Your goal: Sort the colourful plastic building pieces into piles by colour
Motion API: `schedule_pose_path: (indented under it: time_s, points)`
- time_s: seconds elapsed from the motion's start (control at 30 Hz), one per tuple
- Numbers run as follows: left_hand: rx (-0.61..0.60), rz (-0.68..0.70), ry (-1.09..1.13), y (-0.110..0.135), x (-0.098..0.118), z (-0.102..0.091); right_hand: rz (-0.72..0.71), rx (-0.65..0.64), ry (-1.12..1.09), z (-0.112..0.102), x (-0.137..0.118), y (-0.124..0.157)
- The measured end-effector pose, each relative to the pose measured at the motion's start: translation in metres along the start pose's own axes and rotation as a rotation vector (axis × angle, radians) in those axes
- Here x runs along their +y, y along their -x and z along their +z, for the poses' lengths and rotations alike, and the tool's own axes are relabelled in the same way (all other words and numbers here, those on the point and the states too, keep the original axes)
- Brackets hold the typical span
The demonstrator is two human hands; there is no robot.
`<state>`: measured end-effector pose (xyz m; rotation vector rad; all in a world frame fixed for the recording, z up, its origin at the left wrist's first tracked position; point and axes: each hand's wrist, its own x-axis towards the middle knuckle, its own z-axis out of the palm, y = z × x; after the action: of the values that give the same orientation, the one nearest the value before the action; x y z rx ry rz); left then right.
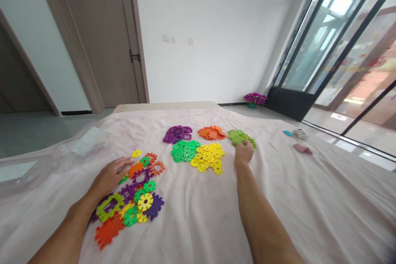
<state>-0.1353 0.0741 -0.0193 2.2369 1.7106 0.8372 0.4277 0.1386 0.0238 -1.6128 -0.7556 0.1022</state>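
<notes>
My left hand (113,176) lies at the upper left edge of a mixed heap of plastic notched building pieces, its fingers stretched out beside an orange piece (135,169). Purple, green, yellow and orange pieces overlap there, among them a lime-green frame (110,207) and a yellow disc (145,202). Over on the right, my right hand (244,153) touches the near side of a lime-green pile (239,137). Its fingers are curled together, and what they hold is hidden. Close by are single-colour piles: purple (177,134), orange (212,133), green (185,151) and yellow (208,156).
A pale pink cloth (198,214) with wrinkles covers the surface. Clear plastic packaging (83,142) lies at the left. A small white box (300,133), a blue item (288,133) and a pink folded piece (303,148) lie at the right.
</notes>
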Motion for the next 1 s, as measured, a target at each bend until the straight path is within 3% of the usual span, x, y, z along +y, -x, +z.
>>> schedule_pose_path:
  time_s: [0.07,0.13,0.33,0.47,0.53,0.73,1.0]
  points:
    - [0.0,0.0,-0.001,0.0,-0.002,0.001,-0.034,0.047,0.054,0.002,-0.006,0.003]
    - [0.004,0.002,0.004,0.0,-0.002,0.001,-0.119,-0.027,0.065,0.011,-0.019,0.019]
    - [0.014,-0.016,0.0,0.0,0.004,-0.002,-0.569,-0.674,-0.078,0.051,-0.07,0.118]
    - [0.019,-0.013,-0.008,0.0,0.006,-0.002,-0.829,-0.999,-0.087,0.051,-0.091,0.177]
    - [0.022,-0.007,-0.012,0.0,0.004,-0.001,-0.934,-1.1,-0.056,0.046,-0.098,0.197]
    - [0.032,0.018,-0.02,0.0,-0.003,0.003,-1.159,-1.215,0.127,0.041,-0.111,0.226]
    - [0.026,0.007,-0.017,0.0,0.001,0.001,-1.097,-1.156,0.316,0.039,-0.113,0.227]
